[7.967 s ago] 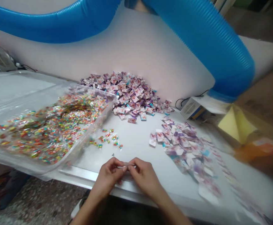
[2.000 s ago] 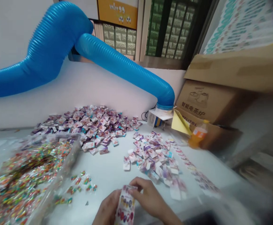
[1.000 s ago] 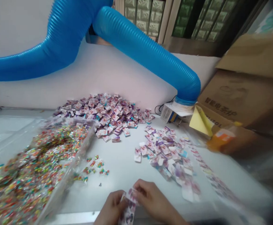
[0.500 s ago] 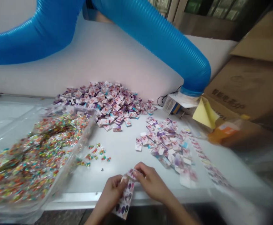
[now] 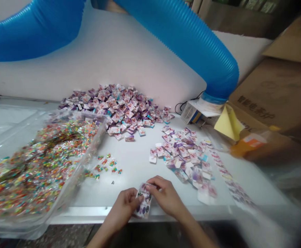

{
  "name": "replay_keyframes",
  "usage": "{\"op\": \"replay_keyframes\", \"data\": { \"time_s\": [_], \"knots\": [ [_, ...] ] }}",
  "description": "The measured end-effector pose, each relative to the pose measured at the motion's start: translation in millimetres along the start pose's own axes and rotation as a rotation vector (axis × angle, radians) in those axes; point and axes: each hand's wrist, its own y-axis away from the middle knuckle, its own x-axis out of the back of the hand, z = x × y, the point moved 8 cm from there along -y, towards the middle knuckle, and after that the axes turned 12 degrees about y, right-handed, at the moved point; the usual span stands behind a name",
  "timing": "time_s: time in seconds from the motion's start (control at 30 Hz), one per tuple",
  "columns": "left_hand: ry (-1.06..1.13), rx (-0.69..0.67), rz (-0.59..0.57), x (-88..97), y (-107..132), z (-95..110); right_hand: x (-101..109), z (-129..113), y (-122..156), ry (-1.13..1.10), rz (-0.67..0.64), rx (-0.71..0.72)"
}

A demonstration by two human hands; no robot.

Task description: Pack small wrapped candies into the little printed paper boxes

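Note:
Near the table's front edge, both hands pinch a small sticker sheet [image 5: 145,206] printed with rows of dark round pictures. My left hand [image 5: 124,206] grips its left side, with the thumb on the printed face. My right hand [image 5: 166,195] pinches the top right corner, where part of the sheet looks folded over. To the right of my right hand lies a loose pile of small printed boxes [image 5: 182,151], some with open flaps. Beyond my left hand, several little clear packets of coloured candies [image 5: 112,163] are scattered on the table.
At left stands a clear plastic tray [image 5: 74,187] full of candy packets. A heap of printed boxes [image 5: 124,106] lies against the wall. On the right are a sticker strip [image 5: 224,170], an orange bottle [image 5: 248,143] and a cardboard box [image 5: 266,93]. A blue hose [image 5: 181,38] hangs overhead.
The sticker sheet hung down long below my left hand; now it looks shorter, folded up between both hands. The view has tilted down slightly.

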Motion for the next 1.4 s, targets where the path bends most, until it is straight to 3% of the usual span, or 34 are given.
{"op": "replay_keyframes", "data": {
  "time_s": [0.1,0.23,0.33,0.43,0.5,0.53,0.67,0.8,0.9,0.97,1.07,1.17,1.27,1.4],
  "knots": [
    [0.025,0.030,0.037,2.0,-2.0,-3.5,-3.7,5.5,0.9,-0.116,-0.039,-0.076],
    [0.240,0.055,0.053,-1.6,-3.2,-5.2,-21.5,16.2,8.2,-0.174,-0.123,-0.166],
    [0.367,0.050,0.039,-5.4,-5.7,-7.6,-22.2,19.3,10.4,0.008,-0.045,-0.145],
    [0.352,-0.025,0.058,-2.9,-8.8,-6.3,-12.7,17.8,9.9,0.149,0.110,-0.101],
    [0.325,-0.094,0.088,1.3,-9.7,-2.4,-8.4,25.9,9.9,0.055,0.166,-0.168],
    [0.299,-0.129,0.103,3.5,-9.6,0.2,-11.3,31.9,9.6,-0.054,0.133,-0.211],
    [0.055,-0.241,0.150,7.1,-8.7,11.7,-28.9,43.3,10.0,-0.499,-0.082,-0.252],
    [-0.292,-0.286,0.108,-5.8,-27.0,20.3,-9.8,58.4,12.8,-0.417,0.061,-0.262],
    [-0.819,-0.414,0.245,-13.8,-61.1,44.0,11.0,71.4,18.0,-0.283,0.205,-0.291],
    [-0.989,-0.493,0.295,-21.3,-91.6,62.1,18.8,80.0,22.1,-0.248,0.234,-0.306],
    [-1.185,-0.580,0.182,-38.9,-135.9,80.6,25.7,92.7,29.4,-0.206,0.246,-0.323],
    [-1.367,-0.613,-0.067,-53.9,-159.1,81.5,33.7,103.7,37.3,-0.181,0.302,-0.339],
    [-1.508,-0.621,-0.238,-56.7,-157.9,74.0,37.2,113.1,40.7,-0.202,0.323,-0.378],
    [-1.618,-0.615,-0.302,-53.1,-142.1,60.7,36.1,114.1,34.4,-0.237,0.298,-0.368]
  ]
}}
